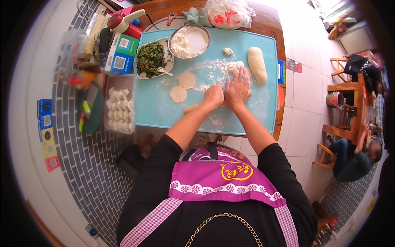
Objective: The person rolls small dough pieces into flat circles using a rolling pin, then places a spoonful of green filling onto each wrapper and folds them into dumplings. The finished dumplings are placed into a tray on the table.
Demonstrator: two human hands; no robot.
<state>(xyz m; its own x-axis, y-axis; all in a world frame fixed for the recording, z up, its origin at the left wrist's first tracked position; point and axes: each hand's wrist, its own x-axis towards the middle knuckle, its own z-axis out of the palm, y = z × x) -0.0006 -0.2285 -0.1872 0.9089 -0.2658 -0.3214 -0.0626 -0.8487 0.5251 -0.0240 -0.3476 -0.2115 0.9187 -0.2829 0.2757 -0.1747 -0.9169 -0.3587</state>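
Observation:
My left hand point(214, 97) is curled over the mat; whether its fingers hold anything is hidden. My right hand point(237, 88) lies palm down beside it, partly over a wooden rolling pin point(190, 108), whose ends show on both sides of my hands. Two flat round dough wrappers point(187, 80) lie to the left, touching. Past my right fingertips is floured dough point(234, 65), with a small dough piece point(227, 51) farther off. A thick dough log point(257, 65) rests at the right on the turquoise mat point(154, 111).
At the mat's back left stand a plate of chopped green filling point(151, 60) with a white spoon and a bowl of flour point(189, 41). A plastic box of dumplings point(120, 109) borders the left edge. Behind lies a plastic bag point(230, 14). A person point(355, 157) sits far right.

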